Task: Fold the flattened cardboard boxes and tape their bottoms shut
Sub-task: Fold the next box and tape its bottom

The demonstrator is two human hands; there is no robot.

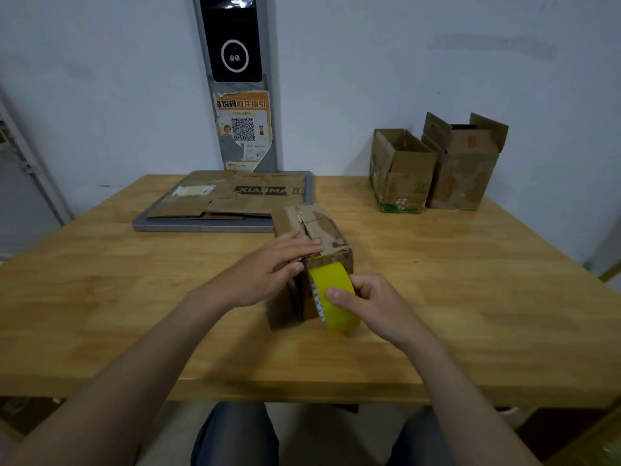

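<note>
A small worn cardboard box (322, 230) stands in the middle of the wooden table (470, 280), its closed flaps facing up. My left hand (272, 267) lies flat on the near end of those flaps, thumb on the near face, pressing down the tape's end. My right hand (373, 304) grips a yellow tape roll (336, 297) against the box's near face. A short yellow strip runs from the roll up to the box's top edge. Flattened cardboard boxes (235, 196) lie on a grey tray (201, 225) behind.
Two folded boxes, open at the top, stand at the back right: a shorter one (401, 173) and a taller one (465, 166). A grey post with a black screen and an orange poster (242, 126) rises behind the tray. My knees show below the table's front edge.
</note>
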